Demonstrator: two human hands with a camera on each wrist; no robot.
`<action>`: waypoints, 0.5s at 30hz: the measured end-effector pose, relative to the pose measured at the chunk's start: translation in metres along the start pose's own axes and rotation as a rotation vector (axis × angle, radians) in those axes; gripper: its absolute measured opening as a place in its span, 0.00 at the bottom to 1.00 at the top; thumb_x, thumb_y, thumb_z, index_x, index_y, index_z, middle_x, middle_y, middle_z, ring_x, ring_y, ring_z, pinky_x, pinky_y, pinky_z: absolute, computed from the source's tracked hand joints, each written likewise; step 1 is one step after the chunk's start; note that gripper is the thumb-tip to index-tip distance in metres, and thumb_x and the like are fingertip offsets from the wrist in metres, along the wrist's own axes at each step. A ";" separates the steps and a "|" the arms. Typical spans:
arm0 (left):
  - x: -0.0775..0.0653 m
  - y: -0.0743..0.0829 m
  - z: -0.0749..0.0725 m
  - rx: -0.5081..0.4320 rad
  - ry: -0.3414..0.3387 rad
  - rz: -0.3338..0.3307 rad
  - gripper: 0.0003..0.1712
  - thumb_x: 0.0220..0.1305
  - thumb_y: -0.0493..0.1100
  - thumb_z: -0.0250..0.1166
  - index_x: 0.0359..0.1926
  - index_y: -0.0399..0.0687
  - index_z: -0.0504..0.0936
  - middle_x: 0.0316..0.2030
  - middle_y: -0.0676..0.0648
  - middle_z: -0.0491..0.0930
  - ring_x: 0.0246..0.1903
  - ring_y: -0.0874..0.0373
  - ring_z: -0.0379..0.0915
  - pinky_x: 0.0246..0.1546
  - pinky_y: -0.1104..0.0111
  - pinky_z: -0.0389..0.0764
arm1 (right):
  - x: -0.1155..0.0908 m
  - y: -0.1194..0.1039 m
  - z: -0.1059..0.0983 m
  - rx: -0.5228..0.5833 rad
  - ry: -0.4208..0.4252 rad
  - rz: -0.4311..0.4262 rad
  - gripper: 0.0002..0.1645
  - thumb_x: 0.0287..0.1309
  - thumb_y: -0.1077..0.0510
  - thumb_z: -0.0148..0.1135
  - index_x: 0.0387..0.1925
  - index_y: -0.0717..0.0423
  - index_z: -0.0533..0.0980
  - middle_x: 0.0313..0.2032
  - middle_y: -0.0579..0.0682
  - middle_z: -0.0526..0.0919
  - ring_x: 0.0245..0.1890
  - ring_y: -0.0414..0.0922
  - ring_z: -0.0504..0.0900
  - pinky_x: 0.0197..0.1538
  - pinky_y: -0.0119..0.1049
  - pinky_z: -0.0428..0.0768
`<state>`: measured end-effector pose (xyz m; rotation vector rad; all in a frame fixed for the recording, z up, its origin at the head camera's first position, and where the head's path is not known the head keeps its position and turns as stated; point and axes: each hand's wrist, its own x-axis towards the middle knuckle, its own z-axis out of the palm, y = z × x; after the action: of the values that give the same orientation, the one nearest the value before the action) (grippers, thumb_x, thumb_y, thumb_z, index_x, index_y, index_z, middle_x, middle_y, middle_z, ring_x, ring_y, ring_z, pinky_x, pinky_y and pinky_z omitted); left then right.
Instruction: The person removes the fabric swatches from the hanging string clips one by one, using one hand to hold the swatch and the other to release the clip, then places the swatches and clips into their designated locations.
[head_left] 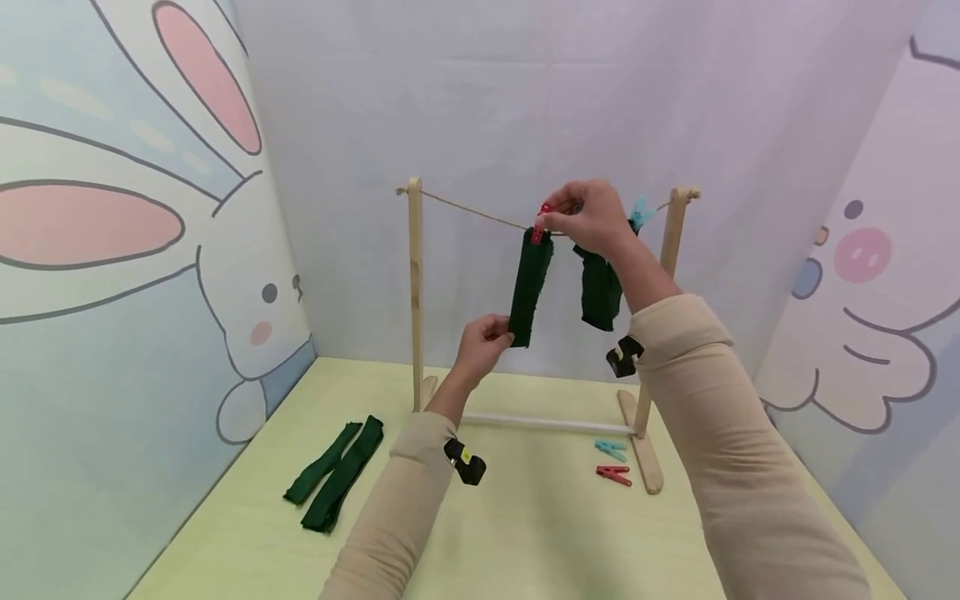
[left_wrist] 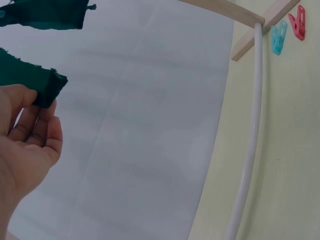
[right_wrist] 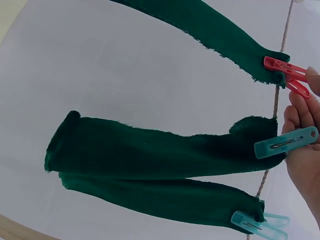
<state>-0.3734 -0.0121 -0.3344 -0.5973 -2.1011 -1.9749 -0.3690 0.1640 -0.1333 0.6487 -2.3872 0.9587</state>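
Observation:
My right hand (head_left: 592,212) pinches the handles of a red clothespin (right_wrist: 280,67), whose tip sits on the top of a dark green cloth strip (head_left: 531,287) at the rope (head_left: 476,210). Thumb and fingers of my left hand (head_left: 482,348) pinch the strip's lower end, drawing it slightly left. Beside it, two more green strips hang from the rope, one behind the right hand in the head view. In the right wrist view, a blue clothespin (right_wrist: 285,142) grips the nearer strip (right_wrist: 150,152) and another blue clothespin (right_wrist: 250,225) grips the other strip (right_wrist: 155,200).
A wooden stand with a left post (head_left: 416,292), a right post (head_left: 673,237) and a white lower bar (head_left: 547,423) carries the rope. Two folded green strips (head_left: 341,479) lie on the table's left. A blue clothespin (head_left: 611,450) and a red clothespin (head_left: 613,475) lie by the right foot (head_left: 647,462).

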 end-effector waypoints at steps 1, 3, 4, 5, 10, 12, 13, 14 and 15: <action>0.000 0.000 0.000 -0.003 0.003 -0.001 0.10 0.61 0.30 0.59 0.44 0.33 0.80 0.36 0.42 0.79 0.37 0.54 0.74 0.40 0.67 0.76 | 0.000 -0.001 0.000 -0.008 0.011 -0.013 0.15 0.55 0.54 0.66 0.38 0.64 0.80 0.33 0.55 0.80 0.32 0.45 0.74 0.32 0.33 0.72; -0.001 0.000 -0.001 -0.009 0.007 -0.004 0.11 0.61 0.30 0.59 0.45 0.32 0.79 0.36 0.42 0.79 0.37 0.54 0.74 0.40 0.68 0.76 | 0.000 -0.003 0.000 -0.023 0.029 -0.038 0.14 0.55 0.56 0.66 0.37 0.64 0.80 0.32 0.55 0.80 0.31 0.45 0.74 0.32 0.32 0.72; -0.001 -0.001 -0.001 -0.013 0.007 -0.006 0.11 0.61 0.30 0.59 0.45 0.32 0.79 0.37 0.42 0.79 0.37 0.54 0.74 0.41 0.68 0.76 | 0.000 -0.004 0.000 -0.026 0.039 -0.047 0.14 0.55 0.56 0.66 0.37 0.64 0.80 0.32 0.55 0.81 0.31 0.45 0.74 0.32 0.32 0.72; -0.001 -0.001 -0.001 -0.016 0.008 -0.007 0.11 0.62 0.30 0.59 0.45 0.32 0.79 0.37 0.42 0.79 0.37 0.54 0.73 0.40 0.68 0.76 | 0.001 -0.004 0.001 -0.027 0.049 -0.055 0.13 0.55 0.56 0.66 0.36 0.64 0.80 0.31 0.55 0.81 0.30 0.45 0.75 0.32 0.31 0.73; -0.003 0.003 0.001 -0.025 -0.002 -0.003 0.12 0.62 0.30 0.60 0.46 0.32 0.79 0.35 0.43 0.78 0.36 0.56 0.72 0.39 0.70 0.75 | 0.001 -0.002 0.003 -0.023 0.127 -0.084 0.14 0.56 0.56 0.65 0.35 0.65 0.80 0.32 0.57 0.82 0.31 0.46 0.78 0.34 0.29 0.74; -0.004 0.005 0.003 -0.029 -0.009 0.011 0.12 0.62 0.30 0.60 0.46 0.32 0.79 0.35 0.44 0.78 0.36 0.57 0.72 0.39 0.70 0.76 | 0.002 -0.001 0.003 -0.020 0.162 -0.095 0.14 0.56 0.56 0.65 0.35 0.65 0.80 0.32 0.57 0.82 0.32 0.46 0.79 0.35 0.28 0.75; -0.004 0.006 0.004 -0.030 -0.013 0.019 0.12 0.62 0.30 0.60 0.47 0.32 0.78 0.35 0.44 0.78 0.36 0.57 0.72 0.39 0.70 0.76 | 0.002 0.000 0.003 -0.016 0.178 -0.098 0.14 0.56 0.56 0.65 0.34 0.66 0.80 0.33 0.57 0.82 0.32 0.46 0.79 0.35 0.27 0.75; -0.004 0.007 0.004 -0.033 -0.019 0.028 0.12 0.62 0.30 0.60 0.47 0.32 0.78 0.35 0.44 0.78 0.36 0.57 0.72 0.39 0.70 0.76 | 0.002 0.000 0.003 -0.012 0.190 -0.100 0.14 0.56 0.56 0.65 0.34 0.66 0.80 0.33 0.58 0.82 0.32 0.47 0.79 0.35 0.27 0.75; -0.004 0.008 0.005 -0.035 -0.024 0.034 0.12 0.61 0.30 0.60 0.47 0.32 0.78 0.35 0.44 0.77 0.36 0.57 0.72 0.39 0.70 0.76 | 0.002 0.001 0.003 -0.009 0.201 -0.098 0.14 0.56 0.56 0.65 0.34 0.66 0.80 0.32 0.58 0.83 0.31 0.47 0.79 0.35 0.27 0.75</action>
<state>-0.3664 -0.0077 -0.3293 -0.6620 -2.0598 -2.0003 -0.3714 0.1620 -0.1345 0.6284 -2.1625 0.9256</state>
